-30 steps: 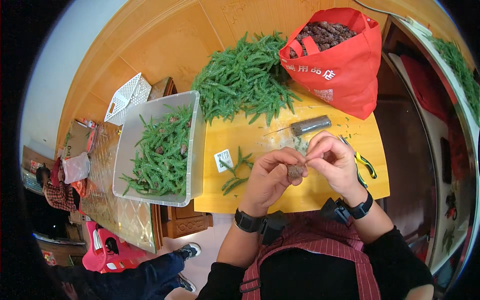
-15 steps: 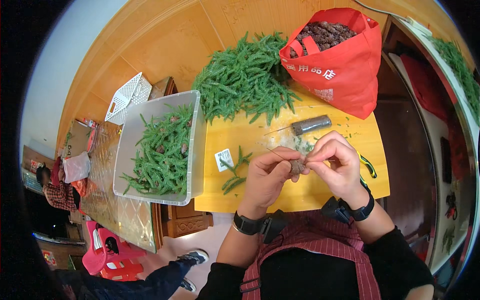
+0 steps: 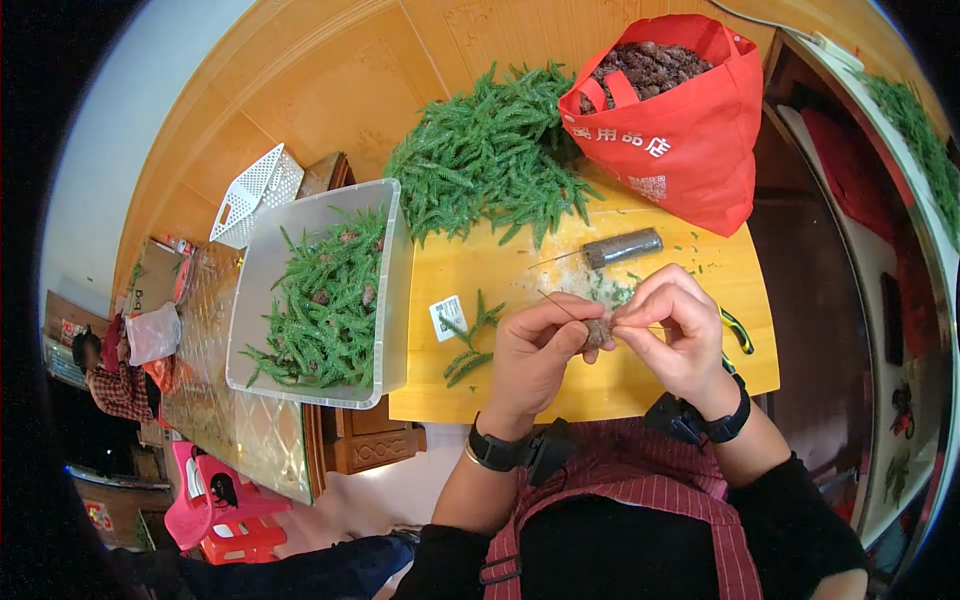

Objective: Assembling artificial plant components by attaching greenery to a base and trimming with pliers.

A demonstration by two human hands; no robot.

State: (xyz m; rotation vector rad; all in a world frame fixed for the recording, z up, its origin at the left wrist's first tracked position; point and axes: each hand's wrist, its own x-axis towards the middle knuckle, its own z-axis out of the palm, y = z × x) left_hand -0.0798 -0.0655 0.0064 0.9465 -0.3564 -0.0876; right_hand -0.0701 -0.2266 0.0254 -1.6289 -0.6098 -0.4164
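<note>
Above the near part of the yellow table (image 3: pixel 520 385), my left hand (image 3: pixel 530 360) is closed around a small brown pine cone (image 3: pixel 597 337). A thin wire (image 3: pixel 553 304) sticks out from the cone, up and to the left. My right hand (image 3: pixel 680 325) pinches at the cone's right side, apparently on the wire; its fingertips partly hide that spot. Just beyond both hands lies a dark bundle of thin wires (image 3: pixel 625 248) in clear wrap, one wire poking out leftward. Left of my left hand are a green artificial sprig (image 3: pixel 470 350) and a white printed card (image 3: pixel 446 318).
Pliers (image 3: pixel 738 332) lie partly behind my right hand. A clear bin (image 3: pixel 395 330) of sprigs with pine cones stands left. A green sprig heap (image 3: pixel 490 150) and a red bag (image 3: pixel 690 150) of pine cones are behind. Another person (image 3: pixel 120 385) is far left.
Both hands stay almost in place at the pine cone, with only slight finger movement. At the lower left, another person's leg has shifted and the shoes are largely out of sight.
</note>
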